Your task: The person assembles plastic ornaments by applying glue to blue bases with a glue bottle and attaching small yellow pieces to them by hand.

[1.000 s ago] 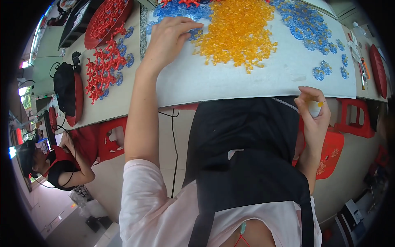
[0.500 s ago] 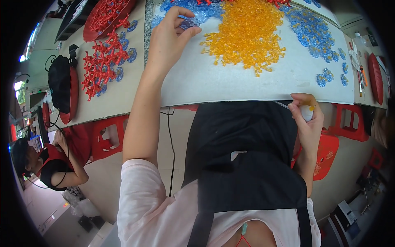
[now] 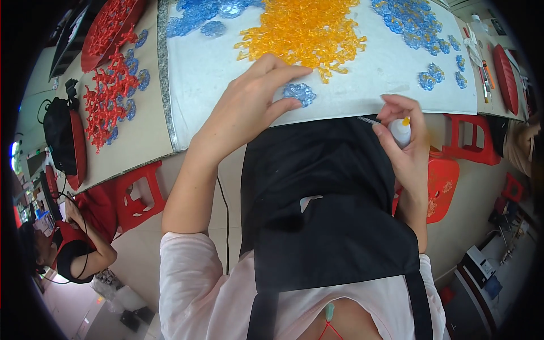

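Observation:
My left hand (image 3: 249,105) is over the front of the white tabletop, thumb and forefinger spread around a clear blue flower-shaped plastic piece (image 3: 301,93). The thumb tip meets or overlaps the piece's near edge; the forefinger is apart from it, and the other fingers are partly hidden. In my right hand (image 3: 409,144), just off the table's front edge, is a small white bottle (image 3: 400,133) with a yellow tip. A thin silvery ridged strip (image 3: 368,120) shows beside those fingers; whether it is held I cannot tell. Amber plastic pieces (image 3: 306,31) are heaped beyond my left hand.
Blue pieces (image 3: 405,25) spread at the far right, with more (image 3: 195,17) at the far left. Red branching pieces (image 3: 107,88) and a red tray (image 3: 113,31) occupy the left table. Brushes (image 3: 486,71) lie far right; red stools (image 3: 473,139) stand below. Another person sits at left.
My left hand has come from the far blue pile toward the table's front edge, where a blue flower piece now shows by its fingers. My right hand still holds the bottle. The whole view has shifted.

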Motion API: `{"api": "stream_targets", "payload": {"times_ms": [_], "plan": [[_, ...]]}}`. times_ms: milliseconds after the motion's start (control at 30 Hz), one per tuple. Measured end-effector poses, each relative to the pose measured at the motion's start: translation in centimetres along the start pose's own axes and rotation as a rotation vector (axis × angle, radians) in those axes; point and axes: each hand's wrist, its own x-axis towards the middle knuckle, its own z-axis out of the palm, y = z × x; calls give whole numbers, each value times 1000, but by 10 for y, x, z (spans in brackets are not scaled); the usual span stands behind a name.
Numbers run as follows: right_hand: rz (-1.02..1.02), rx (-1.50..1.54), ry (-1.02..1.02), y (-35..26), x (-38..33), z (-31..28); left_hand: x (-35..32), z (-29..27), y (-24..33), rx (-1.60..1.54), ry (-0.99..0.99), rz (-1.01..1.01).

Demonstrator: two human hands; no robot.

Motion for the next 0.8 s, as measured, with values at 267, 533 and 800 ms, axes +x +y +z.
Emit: {"api": "stream_targets", "payload": {"times_ms": [267,533,800], "plan": [[3,352,-69,3,3,11,-20,19,-2,166,212,-38],[-121,-61,-116,-2,8,14,-22,17,-4,111,188,-120],[-188,544,87,9,16,32,-22,26,-9,133,296,-40]]}}
